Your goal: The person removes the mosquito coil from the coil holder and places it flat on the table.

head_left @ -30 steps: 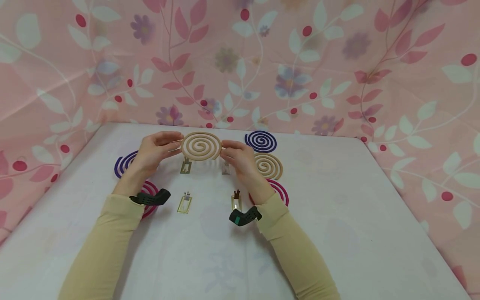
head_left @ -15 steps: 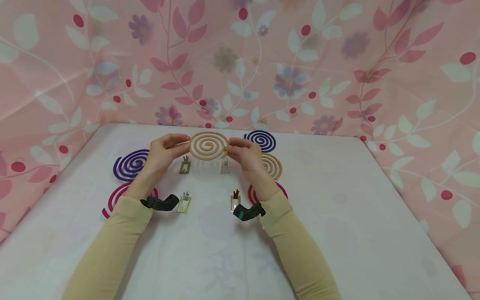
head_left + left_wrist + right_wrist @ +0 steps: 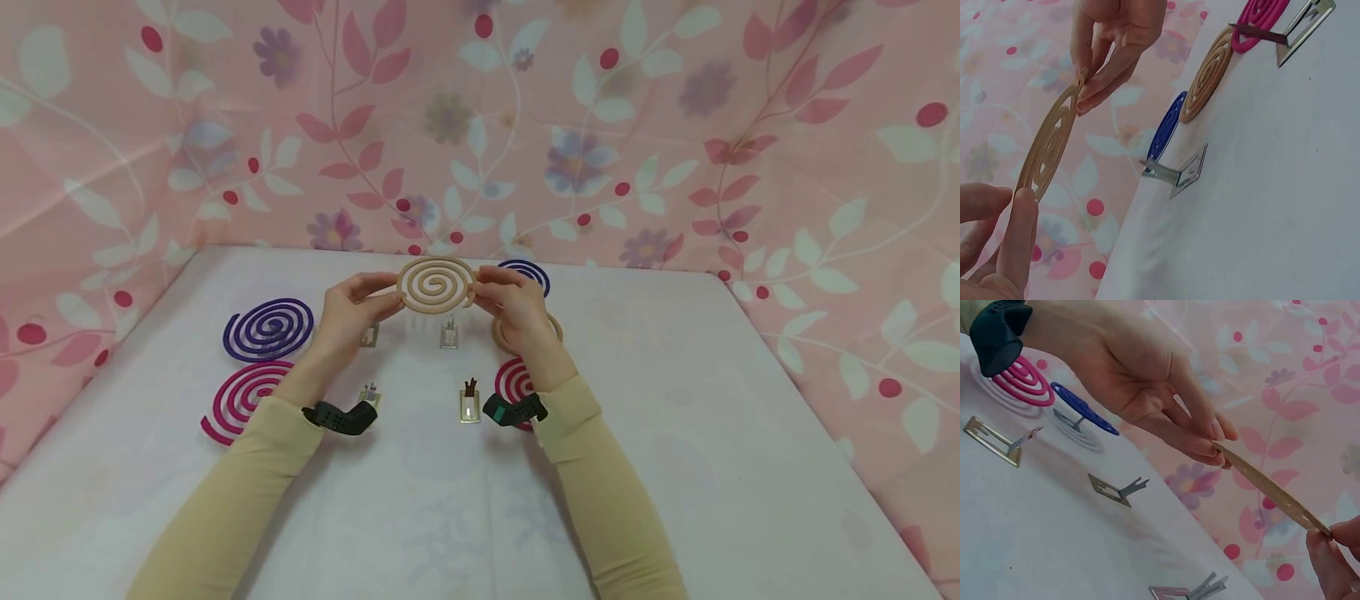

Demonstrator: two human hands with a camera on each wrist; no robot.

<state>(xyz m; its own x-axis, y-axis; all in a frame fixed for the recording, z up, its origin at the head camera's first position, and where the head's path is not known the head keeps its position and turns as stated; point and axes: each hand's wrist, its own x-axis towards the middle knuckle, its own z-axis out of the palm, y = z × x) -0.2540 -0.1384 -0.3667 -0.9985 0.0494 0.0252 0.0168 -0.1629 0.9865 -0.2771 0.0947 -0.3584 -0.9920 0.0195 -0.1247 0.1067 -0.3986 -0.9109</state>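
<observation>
Your left hand [image 3: 351, 317] pinches a tan coil [image 3: 435, 285] at its 9 o'clock edge, your right hand [image 3: 527, 315] at 3. It is in the air, at 12 o'clock from four shiny, forked metal stands [image 3: 470, 389]. At their 9 o'clock lie one blue coil [image 3: 274, 327] and one pink coil [image 3: 264, 392]; from 2 to 4, a second blue coil [image 3: 1166, 131], second tan coil [image 3: 1209, 76] and second pink coil [image 3: 1258, 20]. All six are flat, round swirls.
</observation>
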